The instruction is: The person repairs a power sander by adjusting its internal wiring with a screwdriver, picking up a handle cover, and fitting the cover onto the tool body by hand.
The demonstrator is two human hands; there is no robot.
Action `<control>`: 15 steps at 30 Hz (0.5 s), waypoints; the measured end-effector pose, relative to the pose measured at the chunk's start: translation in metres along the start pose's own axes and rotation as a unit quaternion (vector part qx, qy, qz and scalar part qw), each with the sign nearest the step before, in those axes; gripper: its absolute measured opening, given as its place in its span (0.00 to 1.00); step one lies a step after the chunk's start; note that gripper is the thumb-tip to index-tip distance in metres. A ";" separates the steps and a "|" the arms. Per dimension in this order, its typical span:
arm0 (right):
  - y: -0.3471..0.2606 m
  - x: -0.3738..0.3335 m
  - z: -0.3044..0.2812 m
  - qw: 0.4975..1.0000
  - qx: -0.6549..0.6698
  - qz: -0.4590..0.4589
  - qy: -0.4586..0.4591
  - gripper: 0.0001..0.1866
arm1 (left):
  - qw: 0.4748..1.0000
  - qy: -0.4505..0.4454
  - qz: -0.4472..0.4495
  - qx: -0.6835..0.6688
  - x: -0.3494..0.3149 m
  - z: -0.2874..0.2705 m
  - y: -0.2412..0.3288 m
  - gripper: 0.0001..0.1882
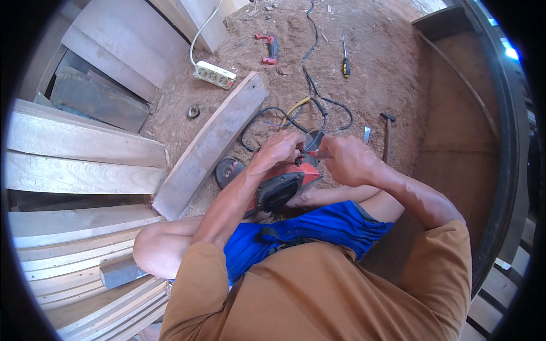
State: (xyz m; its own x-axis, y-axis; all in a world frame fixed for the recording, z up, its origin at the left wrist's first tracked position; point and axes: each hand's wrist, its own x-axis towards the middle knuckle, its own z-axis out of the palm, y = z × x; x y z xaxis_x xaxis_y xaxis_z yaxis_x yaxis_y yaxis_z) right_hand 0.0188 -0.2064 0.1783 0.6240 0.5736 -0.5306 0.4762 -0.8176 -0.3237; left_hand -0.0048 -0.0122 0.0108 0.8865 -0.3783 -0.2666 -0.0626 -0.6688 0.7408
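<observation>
A red-and-black power tool (pixel 280 190) rests between my bent legs, its kind partly hidden by my forearm. Over its top, my left hand (pixel 278 149) is closed, with the fingertips pinched together at the tool's inner parts. What those fingers pinch is too small to make out. Just to the right, my right hand (pixel 354 161) grips a slim red-handled tool (pixel 317 153) that points left toward the left fingertips. Most of its handle is covered by the fist. Beyond the hands, a loose red-and-black handle shell (pixel 273 50) lies on the ground.
A wooden plank (pixel 213 145) lies left of my legs, near stacked boards (pixel 85 173). Farther off are a white power strip (pixel 215 74), a black cable (pixel 310 85) and a yellow-black screwdriver (pixel 346 65). A hammer (pixel 388 136) lies at right, before a large brown wooden panel (pixel 460 142).
</observation>
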 end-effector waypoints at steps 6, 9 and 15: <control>0.013 -0.011 0.000 0.999 0.036 0.015 0.029 0.19 | 0.999 -0.016 0.013 0.024 0.000 -0.003 0.006 0.16; -0.010 -0.017 -0.004 0.994 -0.106 -0.021 -0.028 0.19 | 0.979 -0.164 0.011 0.117 0.016 -0.027 -0.008 0.15; 0.004 -0.039 0.032 0.990 -0.076 -0.089 0.078 0.18 | 0.968 -0.233 0.004 0.090 0.025 -0.023 -0.019 0.17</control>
State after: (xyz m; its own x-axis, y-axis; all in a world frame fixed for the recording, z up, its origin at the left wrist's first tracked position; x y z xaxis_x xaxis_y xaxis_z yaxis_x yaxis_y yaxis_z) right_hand -0.0235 -0.2337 0.1722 0.6045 0.7183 -0.3444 0.6672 -0.6928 -0.2738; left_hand 0.0291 0.0061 0.0046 0.5849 -0.6035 -0.5419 -0.1846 -0.7497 0.6355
